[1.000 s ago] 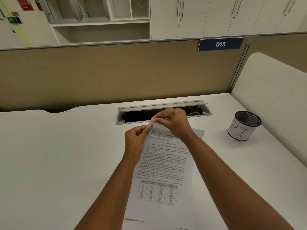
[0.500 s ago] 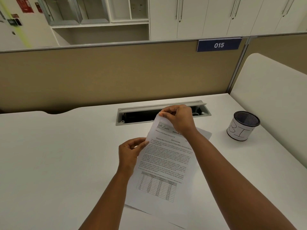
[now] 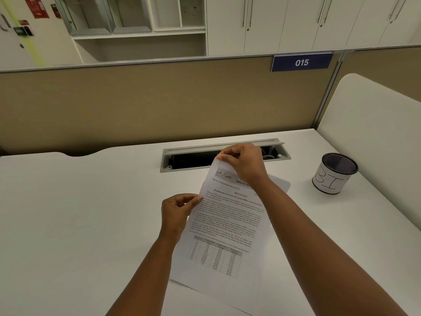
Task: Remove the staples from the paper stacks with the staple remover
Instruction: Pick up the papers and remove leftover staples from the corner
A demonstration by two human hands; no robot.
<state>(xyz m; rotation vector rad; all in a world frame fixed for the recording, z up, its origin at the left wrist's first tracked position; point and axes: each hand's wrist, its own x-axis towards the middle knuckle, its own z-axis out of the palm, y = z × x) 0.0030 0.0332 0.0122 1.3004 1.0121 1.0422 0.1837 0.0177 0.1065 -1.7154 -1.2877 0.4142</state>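
A printed sheet (image 3: 227, 224) with text and a table is lifted at a slant over the white desk (image 3: 79, 213). My right hand (image 3: 245, 164) pinches its top left corner. My left hand (image 3: 178, 212) holds the sheet's left edge, thumb on the front, fingers curled behind. More paper (image 3: 279, 182) lies flat beneath, showing at the right and near the bottom. No staple remover is in view, and I cannot make out a staple.
An open cable tray (image 3: 191, 160) is set into the desk just behind the paper. A black mesh cup (image 3: 333, 174) with a white label stands at the right. A beige partition runs along the back, a white divider on the right.
The hands have parted: my left hand slid down the left edge toward me while my right hand raised the top corner up and back. The top sheet now tilts to the right.
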